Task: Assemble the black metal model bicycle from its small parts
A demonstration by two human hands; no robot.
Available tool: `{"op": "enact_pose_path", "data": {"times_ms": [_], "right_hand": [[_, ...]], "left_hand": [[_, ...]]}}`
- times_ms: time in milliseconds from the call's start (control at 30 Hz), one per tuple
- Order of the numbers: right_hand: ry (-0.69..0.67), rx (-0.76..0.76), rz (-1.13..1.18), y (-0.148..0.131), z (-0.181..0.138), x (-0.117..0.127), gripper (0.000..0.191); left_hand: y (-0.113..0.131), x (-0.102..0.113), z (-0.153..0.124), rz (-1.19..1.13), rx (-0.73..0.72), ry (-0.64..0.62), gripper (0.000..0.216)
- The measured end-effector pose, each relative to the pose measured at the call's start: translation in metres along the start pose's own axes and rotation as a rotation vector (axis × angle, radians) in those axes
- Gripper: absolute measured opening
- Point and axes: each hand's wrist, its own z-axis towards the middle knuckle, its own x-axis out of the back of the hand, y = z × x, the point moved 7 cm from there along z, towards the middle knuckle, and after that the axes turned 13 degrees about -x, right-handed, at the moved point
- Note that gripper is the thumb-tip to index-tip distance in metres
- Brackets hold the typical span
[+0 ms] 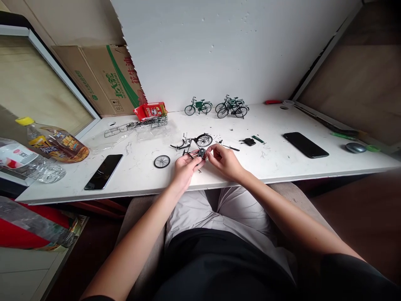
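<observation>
My left hand (184, 167) and my right hand (224, 161) meet at the near edge of the white table (282, 163), both pinched on a small dark model-bike part (201, 153). Just behind it lies a partly built miniature bicycle (196, 142) with one wheel fitted. A loose small wheel (162, 161) lies flat to the left of my left hand. Small black parts (249, 141) and a thin tool (231, 147) lie to the right of my right hand.
Finished green model bicycles (198, 106) (232, 107) stand at the back by the wall. Two black phones (103, 171) (305, 144) lie left and right. A red packet (150, 111), wire frames (147, 123), plastic bottles (56, 144), a cardboard box (106, 79) and a grey mouse (355, 147) sit around.
</observation>
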Motion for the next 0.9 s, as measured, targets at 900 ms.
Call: {"op": "enact_pose_path", "data": {"times_ms": [900], "right_hand": [[-0.018,0.105,-0.142,-0.0048,-0.0038,-0.0016,0.015]], "left_hand": [[-0.0019,0.0002,-0.0024,0.078,-0.017,0.002,0.041]]}}
